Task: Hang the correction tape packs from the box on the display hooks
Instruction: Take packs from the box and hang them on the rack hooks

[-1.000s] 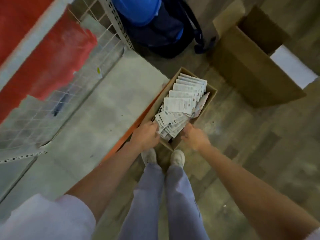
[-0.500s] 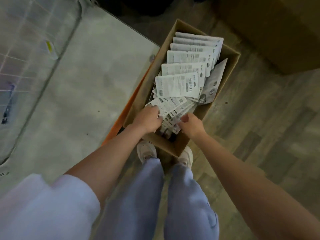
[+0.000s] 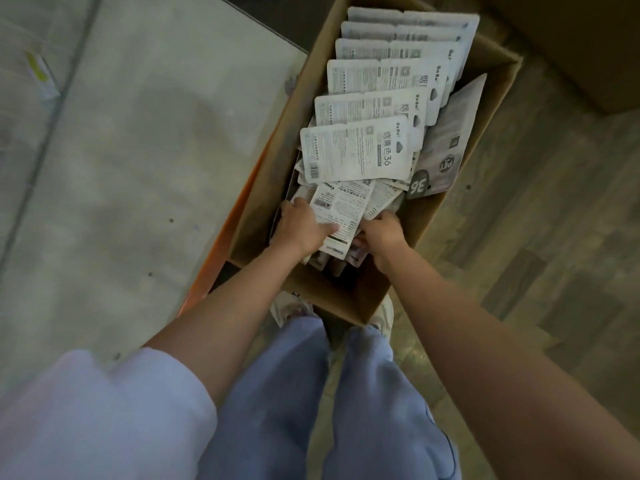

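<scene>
While both hands reach into the near end of the cardboard box (image 3: 263,188), the left hand (image 3: 304,227) and right hand (image 3: 381,233) each have a grip on a fanned bunch of correction tape packs (image 3: 341,216); next they likely must lift it clear toward hooks, unseen here

You are standing in what looks like a shop aisle or its stockroom. At your feet sits an open cardboard box (image 3: 263,188) packed with rows of carded retail packs (image 3: 356,152), each printed with a barcode and cut with a hang hole. To your left runs a low grey shelf deck (image 3: 131,168) with an orange front edge (image 3: 221,251), the kind used on store racking. Wood-look flooring (image 3: 554,254) lies to your right, and another carton (image 3: 588,36) shows at the top corner.
</scene>
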{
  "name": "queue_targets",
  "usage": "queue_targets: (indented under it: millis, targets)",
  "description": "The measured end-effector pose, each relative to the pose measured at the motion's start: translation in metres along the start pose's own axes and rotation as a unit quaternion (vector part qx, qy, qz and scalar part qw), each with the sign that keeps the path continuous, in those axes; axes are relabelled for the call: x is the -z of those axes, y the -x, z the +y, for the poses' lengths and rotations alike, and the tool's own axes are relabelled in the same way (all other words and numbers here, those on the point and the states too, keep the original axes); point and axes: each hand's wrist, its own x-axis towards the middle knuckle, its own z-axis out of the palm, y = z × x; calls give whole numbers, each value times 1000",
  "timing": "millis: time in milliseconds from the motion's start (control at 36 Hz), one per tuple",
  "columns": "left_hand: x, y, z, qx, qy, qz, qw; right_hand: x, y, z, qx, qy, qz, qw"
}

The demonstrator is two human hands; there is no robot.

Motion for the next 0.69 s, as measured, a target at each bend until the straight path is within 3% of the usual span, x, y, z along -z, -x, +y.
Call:
queue_targets:
  millis: [111, 194, 389, 694]
  targets:
    - [14, 28, 5, 64, 187, -29, 980, 8, 29, -1, -18, 25, -23, 999]
    - [27, 55, 7, 92, 262, -39, 960, 17, 54, -2, -41, 18, -34, 998]
    - [66, 119, 10, 87, 246, -16, 965, 33, 129, -17, -36, 75, -79, 993]
    - [151, 234, 30, 46, 190, 24, 980, 50, 255, -75, 16, 55, -181, 982]
